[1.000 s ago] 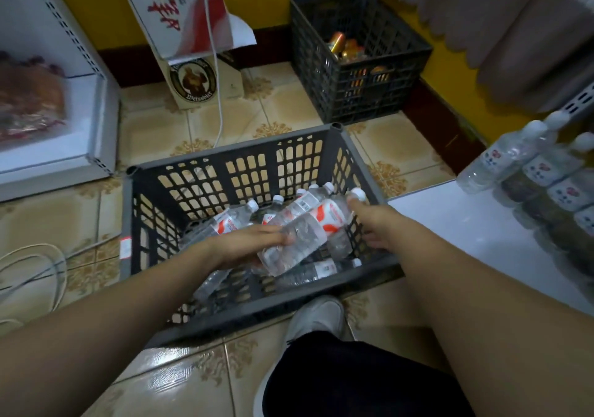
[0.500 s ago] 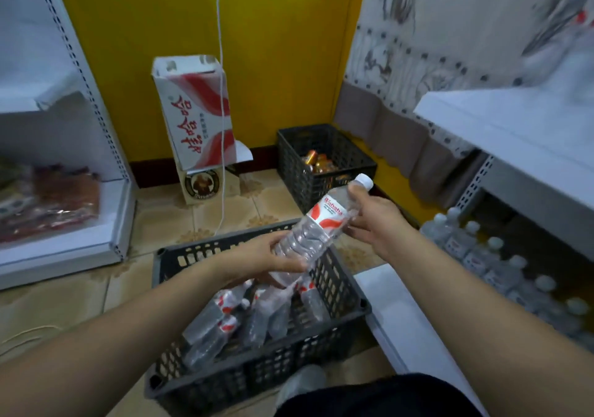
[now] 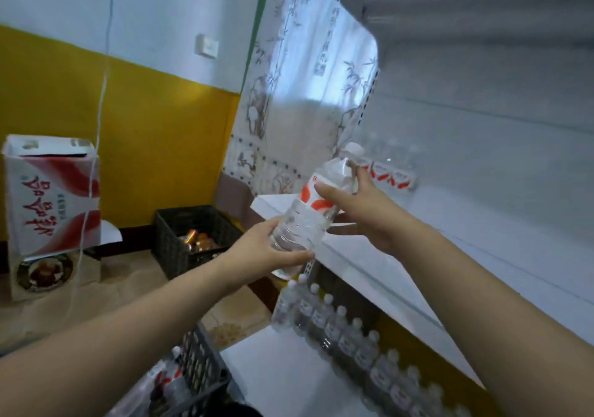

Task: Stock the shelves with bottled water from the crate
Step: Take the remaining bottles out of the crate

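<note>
A clear water bottle [image 3: 310,211] with a red-and-white label and white cap hangs tilted in the air, cap up and to the right. My left hand [image 3: 271,251] grips its lower end. My right hand [image 3: 360,206] holds its upper part near the neck. The bottle is just in front of the left edge of the middle white shelf [image 3: 369,256]. A few labelled bottles [image 3: 393,175] stand at the back of that shelf. The grey crate [image 3: 199,368] with more bottles shows at the bottom edge.
A row of several bottles [image 3: 340,330] stands on the lower shelf below the middle one. A dark crate with cans [image 3: 189,236] sits on the floor by the yellow wall. A white-and-red carton [image 3: 51,204] stands at the left, a cord hanging before it.
Both hands lifted one bottle out of the crate and carried it up and right to the middle shelf's edge. The view swung up from the crate to the shelves.
</note>
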